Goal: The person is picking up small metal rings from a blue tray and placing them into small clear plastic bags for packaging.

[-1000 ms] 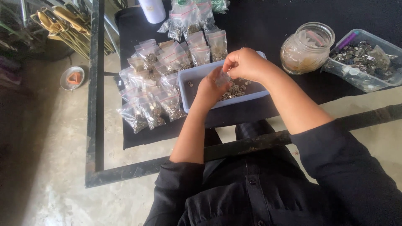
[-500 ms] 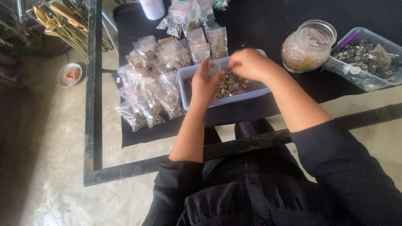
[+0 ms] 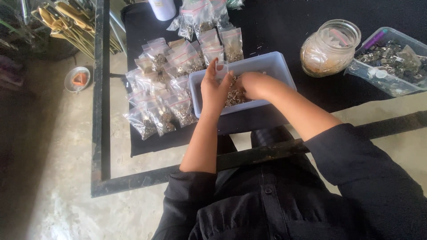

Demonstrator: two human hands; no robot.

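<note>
A pale blue plastic tray (image 3: 275, 66) holds a heap of small metal parts (image 3: 235, 94) on a black cloth. My left hand (image 3: 213, 86) is over the tray's left side and holds a small clear zip bag (image 3: 221, 69) upright at the fingertips. My right hand (image 3: 253, 85) reaches down into the parts with its fingers curled among them; whether it grips any is hidden. A pile of filled clear zip bags (image 3: 164, 89) lies just left of the tray.
A glass jar (image 3: 330, 46) stands right of the tray. A clear tub of metal parts (image 3: 391, 62) sits at the far right. A white cylinder (image 3: 162, 8) is at the top. The black table frame (image 3: 100, 89) runs along the left and front.
Both hands dropped from above the tray's front into it. The right hand went down into the parts and the left hand now holds the small bag up by the tray's left end.
</note>
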